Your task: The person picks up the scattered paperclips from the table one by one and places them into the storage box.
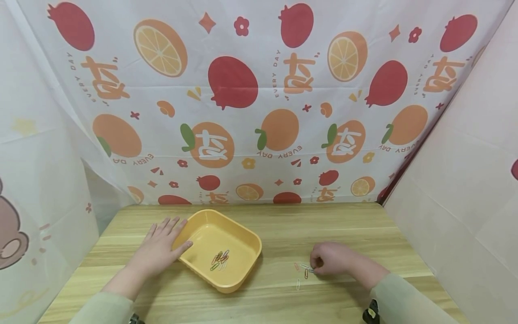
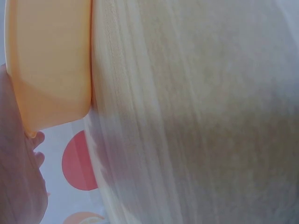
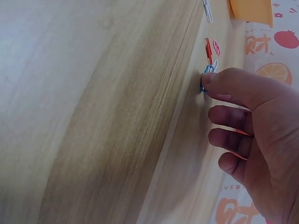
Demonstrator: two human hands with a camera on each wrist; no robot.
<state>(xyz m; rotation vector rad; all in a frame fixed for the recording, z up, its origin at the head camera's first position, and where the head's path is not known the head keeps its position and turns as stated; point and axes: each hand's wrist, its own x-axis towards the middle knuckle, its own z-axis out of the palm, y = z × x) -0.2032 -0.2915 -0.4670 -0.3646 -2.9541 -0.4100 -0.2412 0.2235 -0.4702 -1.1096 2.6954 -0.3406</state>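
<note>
My left hand [image 1: 159, 249] rests against the left side of a yellow plastic tray [image 1: 243, 231], its fingers straight and spread, with the thumb across the rim. From the left wrist, the tray's outer wall [image 2: 53, 60] shows beside that hand [image 2: 21, 172]. Inside the tray lies a small pile of colored paper clips [image 1: 220, 258]. Further right, my right hand [image 1: 333, 258] pinches a blue paper clip [image 3: 209, 70] between thumb and forefinger, low at the table. Close by lie a red paper clip [image 3: 208, 50], a pink one [image 3: 216, 47] and a white one [image 3: 208, 11].
The wooden table [image 1: 279, 306] carries the tray left of center. A fruit-print cloth [image 1: 251, 148] hangs along the back edge. Pale cloth walls stand on the left [image 1: 44, 198] and right [image 1: 457, 180].
</note>
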